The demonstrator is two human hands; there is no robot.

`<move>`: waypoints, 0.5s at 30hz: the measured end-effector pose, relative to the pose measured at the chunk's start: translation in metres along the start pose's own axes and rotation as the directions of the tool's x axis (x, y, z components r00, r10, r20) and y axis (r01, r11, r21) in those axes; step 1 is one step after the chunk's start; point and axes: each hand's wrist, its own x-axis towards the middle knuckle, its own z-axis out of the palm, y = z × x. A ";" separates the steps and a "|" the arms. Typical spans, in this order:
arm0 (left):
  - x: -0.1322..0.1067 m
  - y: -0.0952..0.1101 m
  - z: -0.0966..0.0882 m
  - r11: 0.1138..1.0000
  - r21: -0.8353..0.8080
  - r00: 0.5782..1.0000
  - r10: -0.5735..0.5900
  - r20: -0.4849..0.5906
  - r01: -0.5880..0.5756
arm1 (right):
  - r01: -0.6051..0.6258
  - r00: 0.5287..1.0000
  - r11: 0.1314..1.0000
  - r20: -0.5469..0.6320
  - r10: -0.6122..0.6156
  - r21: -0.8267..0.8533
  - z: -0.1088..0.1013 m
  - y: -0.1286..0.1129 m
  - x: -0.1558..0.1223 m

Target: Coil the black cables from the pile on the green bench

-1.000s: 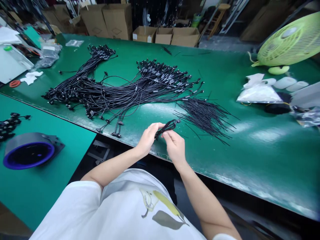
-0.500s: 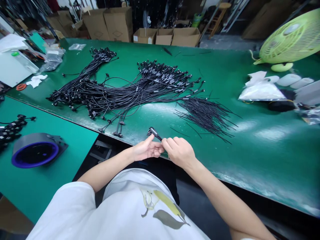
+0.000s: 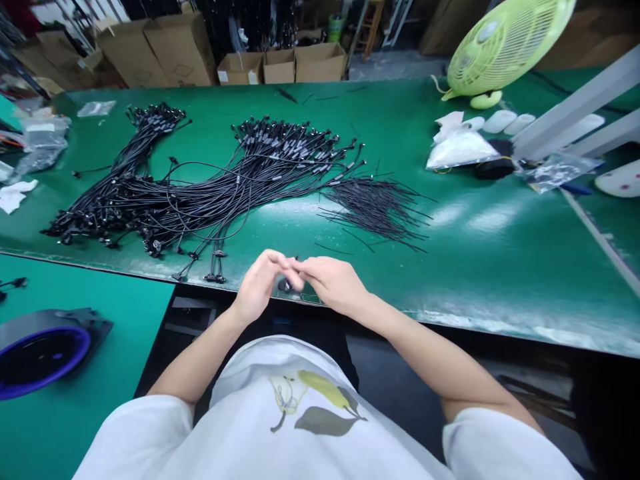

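My left hand (image 3: 260, 285) and my right hand (image 3: 330, 283) meet at the front edge of the green table, their fingertips together. Between them, a small black cable connector (image 3: 285, 285) shows only in part, mostly hidden by my fingers, and both hands seem to pinch it. Beyond my hands lies a large tangled pile of black cables with connectors (image 3: 215, 193). To its right, a loose bundle of thin black wires (image 3: 375, 210) spreads out, a little above my right hand and not touching it.
The green work table (image 3: 475, 267) runs wide ahead, with a white bag (image 3: 460, 150) and a green fan (image 3: 505, 47) at the far right. White rails (image 3: 575, 107) cross the right side. A lower green table holds a blue-rimmed round holder (image 3: 40, 357). Cardboard boxes (image 3: 180, 50) stand behind.
My hands have drawn together, and the black connector that stood out above them is now mostly hidden between my fingers. The whole view has shifted, with the table sitting lower and further left.
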 end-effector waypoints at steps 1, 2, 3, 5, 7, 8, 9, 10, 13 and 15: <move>-0.004 -0.001 0.002 0.995 0.101 1.000 0.013 0.013 -0.015 | -0.063 0.998 0.996 0.010 0.062 0.057 0.002 0.002 0.000; -0.007 -0.005 0.004 0.983 0.183 1.000 0.013 0.006 -0.014 | -0.109 0.994 0.991 -0.016 0.110 0.076 0.003 0.003 0.000; -0.009 -0.010 0.005 0.972 0.235 1.000 0.008 -0.030 0.000 | -0.140 0.987 0.988 -0.074 0.144 0.061 0.003 0.003 0.000; -0.010 -0.023 0.004 0.969 0.241 0.987 -0.025 -0.160 0.064 | -0.150 0.969 0.988 -0.202 0.142 -0.024 0.003 0.000 -0.001; -0.007 -0.034 0.002 0.976 0.160 0.963 -0.106 -0.249 0.149 | -0.100 0.966 0.991 -0.247 0.076 -0.090 0.005 -0.005 -0.002; -0.005 -0.038 0.000 0.975 0.122 0.957 -0.150 -0.249 0.185 | -0.076 0.972 0.994 -0.229 0.055 -0.082 0.006 -0.008 -0.003; -0.003 -0.041 0.000 0.974 0.096 0.958 -0.179 -0.225 0.204 | -0.068 0.979 0.997 -0.197 0.060 -0.037 0.009 -0.009 -0.004; -0.002 -0.042 -0.001 0.975 0.085 0.964 -0.185 -0.190 0.204 | -0.084 0.984 0.995 -0.155 0.091 0.049 0.011 -0.010 -0.005; 0.002 -0.039 0.001 0.982 0.118 0.984 -0.130 -0.120 0.145 | -0.244 0.970 0.858 0.097 0.225 0.451 0.016 -0.004 -0.011; 0.005 -0.039 0.004 0.982 0.099 0.982 -0.145 -0.122 0.158 | -0.378 0.925 0.678 0.295 0.241 0.631 0.017 0.001 -0.016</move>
